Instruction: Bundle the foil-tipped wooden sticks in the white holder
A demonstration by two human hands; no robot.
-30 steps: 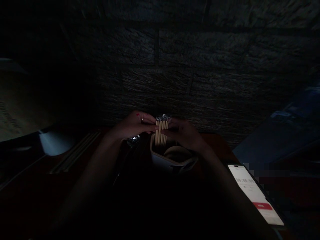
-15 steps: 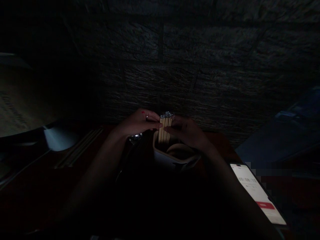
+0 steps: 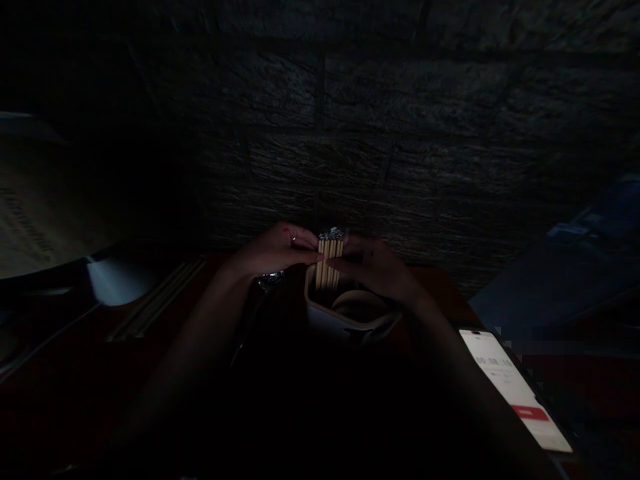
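Since the earliest frame, the whole view is sitting slightly further right, hands and sticks keeping their arrangement. The phone (image 3: 515, 393) is displaying blurred timer digits above a red button; lettering on the tan surface (image 3: 45, 207) at far left is remaining unreadable. The bundled wooden sticks (image 3: 331, 267) are standing upright between the hands, above the container (image 3: 327, 317), the left hand (image 3: 275, 250) and right hand (image 3: 376, 267) pinching opposite sides.

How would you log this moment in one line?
Left hand: gripping wooden sticks | Right hand: gripping them | Container: sticks upright at its opening | Phone: lit, picture right | Scene: dark
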